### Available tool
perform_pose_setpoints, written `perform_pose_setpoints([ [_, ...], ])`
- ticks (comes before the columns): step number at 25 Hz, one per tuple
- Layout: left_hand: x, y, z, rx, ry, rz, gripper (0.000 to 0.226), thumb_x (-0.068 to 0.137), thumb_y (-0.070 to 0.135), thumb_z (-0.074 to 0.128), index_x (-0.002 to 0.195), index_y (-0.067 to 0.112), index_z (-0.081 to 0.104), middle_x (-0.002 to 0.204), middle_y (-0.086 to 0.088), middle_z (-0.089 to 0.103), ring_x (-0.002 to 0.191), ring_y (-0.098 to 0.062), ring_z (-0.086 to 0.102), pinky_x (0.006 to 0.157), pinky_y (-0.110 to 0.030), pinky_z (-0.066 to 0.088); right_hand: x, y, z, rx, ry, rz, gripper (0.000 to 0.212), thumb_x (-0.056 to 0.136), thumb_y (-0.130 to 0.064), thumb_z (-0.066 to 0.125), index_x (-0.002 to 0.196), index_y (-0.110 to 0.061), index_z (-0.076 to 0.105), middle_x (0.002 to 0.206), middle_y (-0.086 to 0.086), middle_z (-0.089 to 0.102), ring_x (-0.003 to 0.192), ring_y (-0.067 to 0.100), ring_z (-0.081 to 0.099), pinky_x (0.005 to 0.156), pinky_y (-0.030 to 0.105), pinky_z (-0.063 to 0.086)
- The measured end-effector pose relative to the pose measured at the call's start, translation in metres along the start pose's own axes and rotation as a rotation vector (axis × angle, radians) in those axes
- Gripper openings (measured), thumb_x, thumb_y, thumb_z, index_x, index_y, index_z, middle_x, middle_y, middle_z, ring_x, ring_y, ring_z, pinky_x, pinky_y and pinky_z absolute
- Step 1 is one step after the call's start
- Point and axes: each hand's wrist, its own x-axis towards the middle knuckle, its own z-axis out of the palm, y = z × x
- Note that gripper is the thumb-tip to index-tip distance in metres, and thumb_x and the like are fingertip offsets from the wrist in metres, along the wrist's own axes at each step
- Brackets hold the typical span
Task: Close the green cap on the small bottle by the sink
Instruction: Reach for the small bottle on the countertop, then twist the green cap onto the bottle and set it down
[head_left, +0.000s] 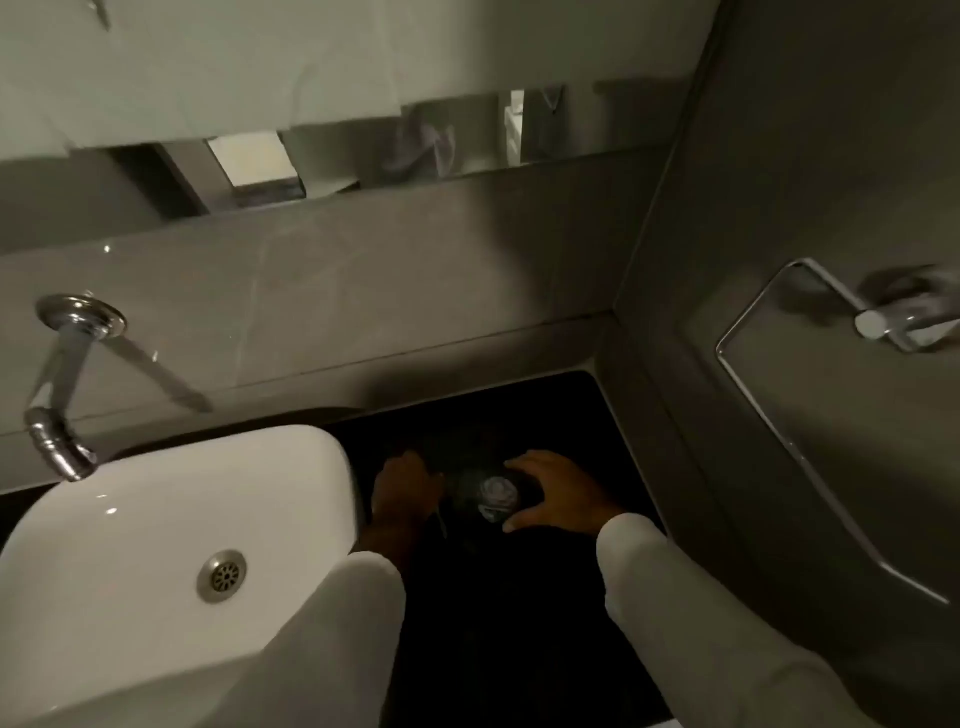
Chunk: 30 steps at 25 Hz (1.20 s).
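Cupping the small round bottle (500, 498) steadies it; right hand (558, 493) half-curled around it, left hand (405, 488) grip indiscernible.

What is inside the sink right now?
Only the metal drain shows in the white sink. Its near right part is covered by the left sleeve, so that part cannot be checked.

The room is dim. The white sink (130, 525) looks brightest, the dark table (519, 623) nearly black. Everything looks soft, and walls bend at the edges.
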Motion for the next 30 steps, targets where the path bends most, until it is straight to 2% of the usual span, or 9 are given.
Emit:
perform_pose_setpoints([
  [5,0.018,-0.006,0.024,-0.113,-0.068,-0.224,0.05,0.092,0.048,0.066,0.121,0.008,0.069,0.124,-0.018,0.069,0.113,-0.04,0.066,0.089,-0.043,0.054,0.013,0.007,0.021,0.148,0.152,0.0,0.06,0.069,-0.031,0.086,0.123,-0.019,0.066,0.129,0.005,0.063,0.121,0.024,0.058,0.106,0.048,0.048],
  [7,0.022,-0.006,0.026,-0.126,-0.072,-0.232,0.048,0.092,0.043,0.067,0.124,0.008,0.067,0.127,-0.019,0.067,0.115,-0.041,0.065,0.091,-0.045,0.054,0.017,0.006,0.023,0.213,0.181,-0.014,0.046,0.072,-0.027,0.083,0.114,-0.016,0.07,0.121,0.006,0.067,0.113,0.023,0.062,0.102,0.048,0.051],
  [10,0.023,-0.003,0.012,-0.123,-0.065,-0.232,0.048,0.091,0.039,0.07,0.125,0.005,0.066,0.128,-0.022,0.067,0.116,-0.042,0.064,0.094,-0.047,0.056,0.024,0.007,0.025,0.242,0.189,-0.026,0.042,0.073,-0.028,0.082,0.112,-0.017,0.071,0.121,0.005,0.067,0.112,0.022,0.062,0.102,0.046,0.05],
  [13,0.018,0.011,-0.023,-0.19,0.137,-0.116,0.039,0.088,0.045,0.071,0.11,0.013,0.073,0.109,-0.013,0.074,0.108,-0.034,0.069,0.09,-0.039,0.057,0.036,0.014,0.022,0.206,0.206,-0.053,0.048,0.07,-0.027,0.086,0.114,-0.013,0.071,0.132,0.007,0.062,0.131,0.026,0.051,0.111,0.042,0.042],
  [15,0.007,0.023,-0.05,-0.393,0.379,0.044,0.03,0.085,0.048,0.076,0.099,0.021,0.073,0.086,0.008,0.074,0.092,-0.011,0.072,0.08,-0.021,0.054,0.048,0.018,0.018,0.119,0.157,-0.039,0.05,0.07,-0.033,0.086,0.115,-0.019,0.072,0.148,0.002,0.051,0.149,0.025,0.028,0.121,0.047,0.026],
  [17,-0.008,0.034,-0.067,-0.578,0.518,0.262,0.03,0.082,0.047,0.08,0.105,0.03,0.073,0.087,0.021,0.071,0.088,0.007,0.069,0.078,-0.004,0.048,0.059,0.023,0.013,0.044,0.152,-0.036,0.046,0.067,-0.039,0.086,0.109,-0.023,0.074,0.155,-0.003,0.042,0.154,0.025,0.013,0.122,0.057,0.012],
  [21,-0.024,0.05,-0.07,-0.657,0.584,0.458,0.031,0.082,0.049,0.078,0.109,0.036,0.072,0.102,0.023,0.071,0.1,0.007,0.066,0.088,-0.009,0.049,0.069,0.026,0.01,-0.011,0.171,-0.021,0.043,0.065,-0.048,0.085,0.101,-0.026,0.076,0.161,-0.006,0.032,0.155,0.024,0.002,0.121,0.063,0.0],
  [26,-0.016,0.051,-0.051,-0.607,0.606,0.521,0.031,0.081,0.036,0.084,0.105,0.02,0.075,0.098,0.021,0.065,0.093,0.008,0.063,0.085,-0.004,0.045,0.07,0.027,0.013,0.005,0.174,-0.034,0.043,0.064,-0.046,0.085,0.1,-0.026,0.076,0.161,-0.006,0.031,0.155,0.024,0.001,0.12,0.065,0.001],
  [30,-0.008,0.048,-0.029,-0.478,0.412,0.537,0.03,0.08,0.025,0.086,0.104,0.012,0.076,0.102,0.011,0.064,0.101,-0.011,0.065,0.089,-0.018,0.051,0.07,0.029,0.014,0.001,0.182,-0.038,0.044,0.063,-0.047,0.085,0.102,-0.027,0.075,0.161,-0.007,0.031,0.155,0.024,0.002,0.121,0.063,0.003],
])
